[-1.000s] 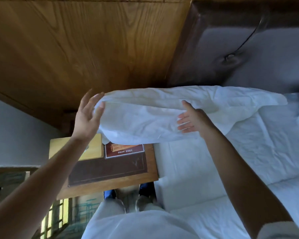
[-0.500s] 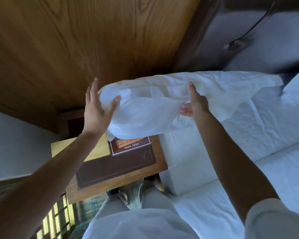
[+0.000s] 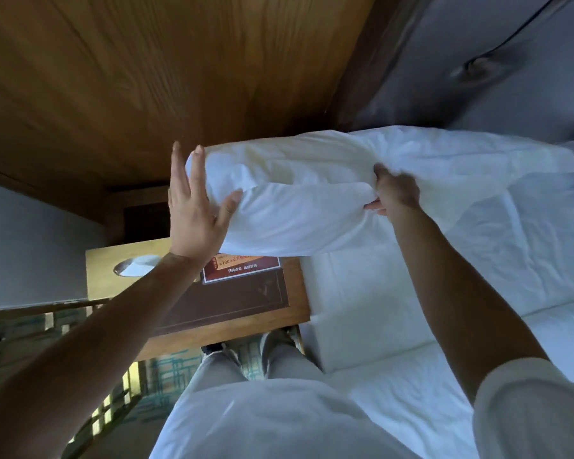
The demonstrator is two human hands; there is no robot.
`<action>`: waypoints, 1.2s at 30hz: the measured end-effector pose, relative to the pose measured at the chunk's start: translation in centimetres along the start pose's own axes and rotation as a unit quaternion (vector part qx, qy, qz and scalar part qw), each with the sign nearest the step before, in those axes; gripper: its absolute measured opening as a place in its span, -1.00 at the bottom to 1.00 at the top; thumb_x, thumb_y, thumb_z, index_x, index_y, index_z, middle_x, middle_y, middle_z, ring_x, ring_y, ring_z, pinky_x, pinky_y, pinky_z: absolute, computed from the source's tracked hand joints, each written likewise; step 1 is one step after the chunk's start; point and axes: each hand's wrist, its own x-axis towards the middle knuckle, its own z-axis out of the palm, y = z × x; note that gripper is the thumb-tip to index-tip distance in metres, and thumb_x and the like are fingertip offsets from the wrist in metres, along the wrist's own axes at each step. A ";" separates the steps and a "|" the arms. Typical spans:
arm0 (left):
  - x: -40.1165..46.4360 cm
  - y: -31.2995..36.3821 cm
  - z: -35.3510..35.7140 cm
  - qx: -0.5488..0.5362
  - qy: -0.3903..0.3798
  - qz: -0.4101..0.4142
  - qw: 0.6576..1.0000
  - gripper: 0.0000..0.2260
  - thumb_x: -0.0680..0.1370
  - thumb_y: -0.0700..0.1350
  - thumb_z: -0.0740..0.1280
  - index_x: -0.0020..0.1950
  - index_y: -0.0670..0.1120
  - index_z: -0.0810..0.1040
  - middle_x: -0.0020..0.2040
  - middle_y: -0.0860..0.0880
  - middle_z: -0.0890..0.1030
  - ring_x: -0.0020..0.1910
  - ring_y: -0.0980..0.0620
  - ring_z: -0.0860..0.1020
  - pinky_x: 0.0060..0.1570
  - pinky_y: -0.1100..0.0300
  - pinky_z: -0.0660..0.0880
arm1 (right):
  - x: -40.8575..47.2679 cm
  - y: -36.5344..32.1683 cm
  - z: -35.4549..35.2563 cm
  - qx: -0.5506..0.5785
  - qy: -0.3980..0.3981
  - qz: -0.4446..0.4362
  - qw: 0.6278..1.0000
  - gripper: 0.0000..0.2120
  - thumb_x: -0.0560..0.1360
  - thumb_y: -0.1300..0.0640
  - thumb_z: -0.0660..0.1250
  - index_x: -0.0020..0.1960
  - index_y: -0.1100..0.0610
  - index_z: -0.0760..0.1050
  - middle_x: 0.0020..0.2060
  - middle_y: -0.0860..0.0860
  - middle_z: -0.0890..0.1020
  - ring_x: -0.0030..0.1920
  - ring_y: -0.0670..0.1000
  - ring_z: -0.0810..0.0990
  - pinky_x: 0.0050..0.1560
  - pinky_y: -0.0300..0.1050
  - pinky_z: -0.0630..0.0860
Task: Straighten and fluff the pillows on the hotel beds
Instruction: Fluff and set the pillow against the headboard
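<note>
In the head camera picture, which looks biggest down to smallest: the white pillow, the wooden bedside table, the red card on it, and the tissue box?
1. white pillow
2. wooden bedside table, partly hidden by the arm
3 and 4. tissue box and red card: unsure, both partly covered by the arm and pillow.

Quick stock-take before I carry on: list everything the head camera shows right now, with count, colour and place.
pillow: one, white, raised at the bed's head end
bed: one, white sheets, right
headboard: one, grey padded, upper right
wall panel: one, brown wood, upper left
nightstand: one, brown wood, beside the bed
tissue box: one, yellow, on the nightstand
card: one, red-brown, on the nightstand
left hand: flat against the pillow's end
right hand: gripping pillow fabric
</note>
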 end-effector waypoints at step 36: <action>3.3 15.4 12.6 0.000 -0.114 -0.118 0.986 -0.41 0.67 0.25 0.10 0.64 0.11 0.01 0.61 -0.09 0.13 0.28 -0.01 0.42 0.15 -0.06 0.52 | 13.6 6.1 -15.1 0.238 0.029 -0.147 0.960 -0.69 0.52 0.00 0.42 -0.37 0.04 0.50 -0.46 -0.14 0.53 -0.37 -0.10 0.53 -0.24 -0.20 0.44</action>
